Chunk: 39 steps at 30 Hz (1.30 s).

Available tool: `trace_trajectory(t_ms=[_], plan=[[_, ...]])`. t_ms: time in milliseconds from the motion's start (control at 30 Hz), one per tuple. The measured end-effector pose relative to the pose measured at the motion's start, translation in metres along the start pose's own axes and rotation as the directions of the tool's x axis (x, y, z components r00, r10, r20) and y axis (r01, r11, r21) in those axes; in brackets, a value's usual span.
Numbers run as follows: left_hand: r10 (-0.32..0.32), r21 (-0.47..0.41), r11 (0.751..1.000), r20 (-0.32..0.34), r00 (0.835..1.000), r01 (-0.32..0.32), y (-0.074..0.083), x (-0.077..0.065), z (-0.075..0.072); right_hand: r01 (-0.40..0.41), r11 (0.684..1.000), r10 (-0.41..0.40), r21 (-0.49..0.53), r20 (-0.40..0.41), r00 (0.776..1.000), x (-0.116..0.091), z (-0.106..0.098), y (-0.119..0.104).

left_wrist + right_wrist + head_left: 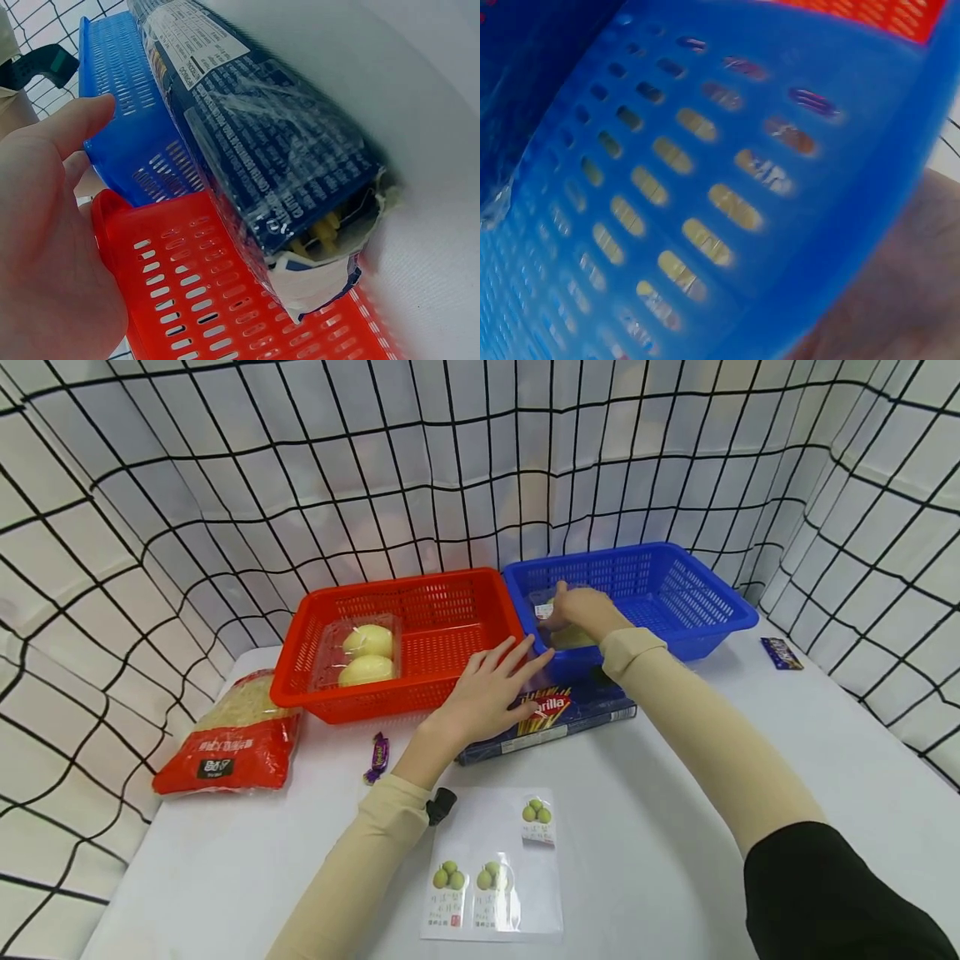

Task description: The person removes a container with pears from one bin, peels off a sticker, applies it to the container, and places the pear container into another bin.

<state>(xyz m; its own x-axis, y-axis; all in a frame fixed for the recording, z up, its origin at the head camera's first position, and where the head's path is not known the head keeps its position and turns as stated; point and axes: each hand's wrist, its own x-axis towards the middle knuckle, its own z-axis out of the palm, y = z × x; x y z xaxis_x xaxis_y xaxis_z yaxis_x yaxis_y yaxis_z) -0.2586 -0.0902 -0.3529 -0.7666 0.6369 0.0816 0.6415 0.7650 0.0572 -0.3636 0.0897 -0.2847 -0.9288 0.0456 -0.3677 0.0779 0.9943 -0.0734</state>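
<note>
My right hand (583, 614) reaches down into the left end of the blue basket (675, 618), its fingers gripping a clear plastic pack (572, 637) with something pale yellow inside. Part of that pack is hidden by the hand; yellow shows through the basket's slots in the right wrist view. My left hand (483, 697) has its fingers spread at the front right corner of the red basket (420, 697), over a dark blue Barilla pasta box (577, 718). In the left wrist view, the torn end of the box shows pasta, and the left hand holds nothing.
In the red basket lies a clear pack of two pale yellow round items (367, 653). A red bag (232, 747) sits left, with a purple wrapped candy (377, 758) nearby. A sheet with fruit stickers (491, 868) lies in front; a small purple packet (782, 653) is far right. Black netting surrounds the table.
</note>
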Motion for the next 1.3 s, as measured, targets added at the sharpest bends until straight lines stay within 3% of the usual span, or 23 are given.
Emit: trace_trajectory(t_ms=[300, 633, 767, 900, 1033, 1167, 1300], plan=[[-0.009, 0.015, 1.000, 0.004, 1.000, 0.009, 0.000, 0.000, -0.004, 0.182, 0.983, -0.182, -0.019, 0.012, 0.983, -0.010, -0.002, 0.020], [-0.014, 0.038, 0.999, 0.007, 1.000, 0.014, -0.002, 0.000, -0.007, 0.295, 0.954, -0.284, 0.058, -0.145, 0.948, -0.030, 0.014, 0.040], [-0.020, 0.048, 0.999, 0.014, 1.000, 0.020, -0.002, -0.003, -0.006, 0.306, 0.951, -0.286, 0.028, -0.284, 0.915, -0.041, 0.032, 0.039], [-0.015, 0.054, 0.998, 0.009, 1.000, 0.015, -0.001, -0.004, -0.004, 0.348, 0.938, -0.317, -0.005, -0.425, 0.848, -0.053, 0.047, 0.034], [-0.009, 0.046, 0.999, 0.010, 1.000, 0.009, 0.001, -0.005, -0.002, 0.409, 0.912, -0.353, 0.008, -0.489, 0.797, -0.063, 0.060, 0.031], [-0.013, 0.035, 0.999, 0.004, 1.000, 0.013, 0.002, -0.005, -0.001, 0.445, 0.895, -0.363, 0.040, -0.517, 0.776, -0.067, 0.065, 0.033], [-0.003, -0.063, 0.998, 0.014, 1.000, 0.004, -0.002, -0.009, -0.006, 0.456, 0.887, -0.361, 0.072, -0.508, 0.782, -0.067, 0.063, 0.034]])
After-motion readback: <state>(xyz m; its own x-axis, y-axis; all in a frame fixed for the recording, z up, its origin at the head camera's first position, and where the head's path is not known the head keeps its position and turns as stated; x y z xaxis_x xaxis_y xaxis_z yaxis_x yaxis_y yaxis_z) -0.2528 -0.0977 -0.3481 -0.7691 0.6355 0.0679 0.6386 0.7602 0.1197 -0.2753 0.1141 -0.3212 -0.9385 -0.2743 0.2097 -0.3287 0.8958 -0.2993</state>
